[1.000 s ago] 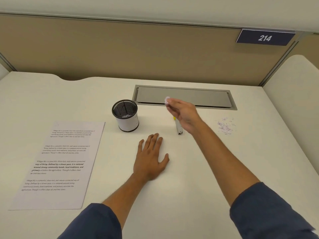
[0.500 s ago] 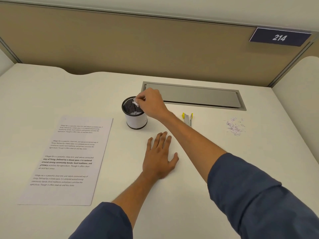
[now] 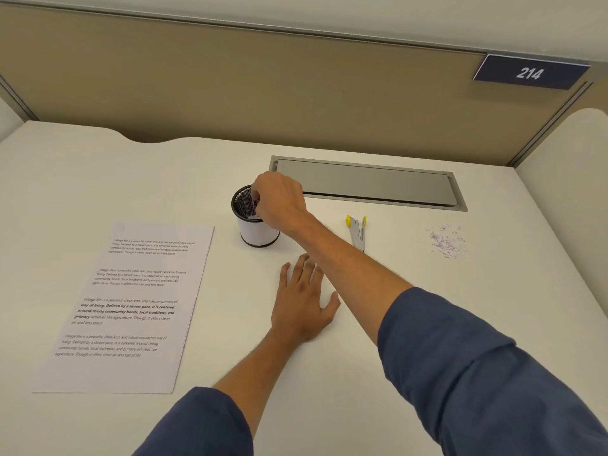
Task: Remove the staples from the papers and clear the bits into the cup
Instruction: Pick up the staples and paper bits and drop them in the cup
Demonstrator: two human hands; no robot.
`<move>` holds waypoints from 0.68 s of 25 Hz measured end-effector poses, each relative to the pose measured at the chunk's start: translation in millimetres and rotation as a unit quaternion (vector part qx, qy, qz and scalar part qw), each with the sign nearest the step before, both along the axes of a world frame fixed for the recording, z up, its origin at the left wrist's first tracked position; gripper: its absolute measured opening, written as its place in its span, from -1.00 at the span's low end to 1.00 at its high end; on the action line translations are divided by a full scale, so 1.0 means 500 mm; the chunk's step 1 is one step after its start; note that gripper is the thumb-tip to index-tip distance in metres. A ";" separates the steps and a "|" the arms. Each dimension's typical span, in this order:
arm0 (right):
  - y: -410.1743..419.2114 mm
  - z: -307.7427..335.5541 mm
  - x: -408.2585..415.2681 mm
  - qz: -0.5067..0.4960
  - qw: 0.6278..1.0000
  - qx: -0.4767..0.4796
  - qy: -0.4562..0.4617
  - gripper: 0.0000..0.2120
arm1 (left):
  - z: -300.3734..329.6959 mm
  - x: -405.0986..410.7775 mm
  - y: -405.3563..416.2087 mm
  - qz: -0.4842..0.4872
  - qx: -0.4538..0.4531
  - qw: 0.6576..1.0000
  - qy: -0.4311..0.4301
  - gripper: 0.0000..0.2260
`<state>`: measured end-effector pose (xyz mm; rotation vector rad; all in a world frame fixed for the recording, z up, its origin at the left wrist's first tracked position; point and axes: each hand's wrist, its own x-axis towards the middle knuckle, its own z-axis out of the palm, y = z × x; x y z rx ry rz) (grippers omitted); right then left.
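One cup (image 3: 256, 225), white-walled with a black mesh rim, stands on the white desk (image 3: 362, 373) at about 12 o'clock from the left hand. The right hand (image 3: 279, 200) hangs over the cup's mouth at its 2 o'clock edge, fingers curled down with the fingertips drawn together just inside the rim; whether they pinch anything I cannot tell. A few pale bits lie inside the cup.

The left hand (image 3: 304, 306) lies flat on the desk, palm down, fingers spread and straight, holding nothing. The right forearm crosses above its fingertips.

One sheaf of printed papers (image 3: 131, 301) lies at 9 o'clock from the left hand, apart from it, with four blocks of text on the top sheet. One staple remover (image 3: 357, 232), grey metal with yellow tips, lies at 3 o'clock from the cup. One scatter of small bits (image 3: 446, 241) rests further out at 3 o'clock, well apart from the cup.

One grey cable hatch (image 3: 365, 182) sits in the desk at 1 o'clock, and one number plate (image 3: 529, 72) reads 214 on the partition
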<state>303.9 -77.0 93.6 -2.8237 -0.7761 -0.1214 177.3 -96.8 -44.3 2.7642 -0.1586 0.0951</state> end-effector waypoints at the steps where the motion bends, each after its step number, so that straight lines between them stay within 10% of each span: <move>1: 0.002 -0.003 0.000 -0.002 1.000 0.007 -0.002 -0.78 | -0.001 0.000 0.000 0.000 -0.003 1.000 -0.001 -0.35; 17: -0.030 -0.020 0.003 0.062 0.968 0.240 0.048 -0.79 | -0.001 0.000 -0.003 0.003 0.006 1.000 -0.015 -0.35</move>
